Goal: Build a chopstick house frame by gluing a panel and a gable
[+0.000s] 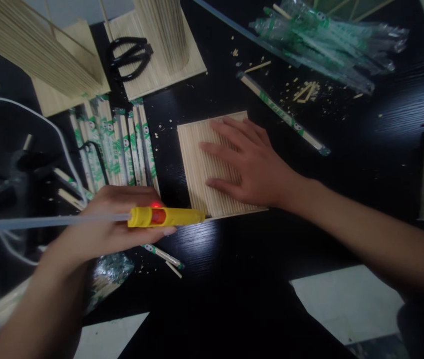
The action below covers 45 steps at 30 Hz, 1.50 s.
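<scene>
My left hand is wrapped round a yellow hot glue gun with a lit red light and a clear glue stick running out of its back. The gun's nozzle is at the near edge of a square panel made of wooden chopsticks laid side by side; I cannot tell if it touches. My right hand lies flat on the panel with its fingers spread, over the panel's right part.
Wrapped chopsticks lie left of the panel. Behind them, black-handled scissors rest on a chopstick base bearing a round chopstick tower. Empty-looking plastic wrappers and a wrapped pair are at the back right. A white cable curves at left.
</scene>
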{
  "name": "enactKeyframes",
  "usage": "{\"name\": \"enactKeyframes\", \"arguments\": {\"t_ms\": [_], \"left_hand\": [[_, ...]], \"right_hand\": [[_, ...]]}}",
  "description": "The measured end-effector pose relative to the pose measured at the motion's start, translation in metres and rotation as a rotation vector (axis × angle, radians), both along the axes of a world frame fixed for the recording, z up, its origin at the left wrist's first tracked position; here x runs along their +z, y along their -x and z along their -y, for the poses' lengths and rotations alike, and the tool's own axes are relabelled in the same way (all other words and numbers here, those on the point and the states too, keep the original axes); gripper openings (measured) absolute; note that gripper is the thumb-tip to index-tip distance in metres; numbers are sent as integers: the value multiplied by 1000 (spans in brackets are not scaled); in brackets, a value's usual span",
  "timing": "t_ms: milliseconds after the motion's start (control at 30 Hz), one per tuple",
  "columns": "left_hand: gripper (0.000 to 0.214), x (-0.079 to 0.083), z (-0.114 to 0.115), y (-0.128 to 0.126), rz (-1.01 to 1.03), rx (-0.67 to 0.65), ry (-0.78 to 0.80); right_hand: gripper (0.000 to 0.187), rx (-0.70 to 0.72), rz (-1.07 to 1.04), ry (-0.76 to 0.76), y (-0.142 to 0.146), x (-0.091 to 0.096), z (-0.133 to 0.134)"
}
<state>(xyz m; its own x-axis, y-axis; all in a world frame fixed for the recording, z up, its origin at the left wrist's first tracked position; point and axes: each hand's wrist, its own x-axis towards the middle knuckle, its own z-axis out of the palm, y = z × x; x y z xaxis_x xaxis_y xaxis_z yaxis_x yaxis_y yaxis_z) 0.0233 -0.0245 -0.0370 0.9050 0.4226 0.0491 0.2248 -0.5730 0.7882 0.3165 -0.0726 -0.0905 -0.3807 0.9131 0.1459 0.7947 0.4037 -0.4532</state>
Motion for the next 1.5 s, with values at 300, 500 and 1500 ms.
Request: {"name": "enactKeyframes", "arguments": {"t_ms": [300, 500, 1500], "left_hand": [[22, 3, 1, 6, -130, 116, -78], [20, 0, 2, 7, -102, 162, -107], [26, 0, 5, -2, -101, 79, -74]], "right_hand": [[65, 5, -19, -28, -1, -2, 0], [66, 0, -15, -27, -1, -3, 0], [65, -10, -6, -26, 0, -2, 0]]}}
